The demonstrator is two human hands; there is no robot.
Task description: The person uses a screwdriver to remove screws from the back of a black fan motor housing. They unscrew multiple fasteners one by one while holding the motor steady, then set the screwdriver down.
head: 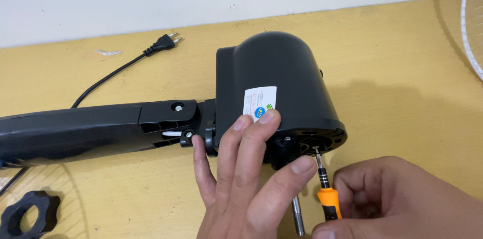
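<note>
Housing (pixel 282 88) of black plastic, a fan's motor cover, lies on the yellow table (pixel 392 68), joined to a black stand arm (pixel 75 131) at its left. The left hand (pixel 246 178) presses spread fingers on its near side. The right hand (pixel 397 199) grips an orange-handled screwdriver (pixel 326 188), tip at the housing's front face.

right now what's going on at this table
A person's left hand steadies a black fan motor housing lying on a yellow table. The right hand holds an orange-handled screwdriver with its tip at a screw on the housing's front face. The power plug lies unplugged, and a black plastic nut sits at the near left.
</note>
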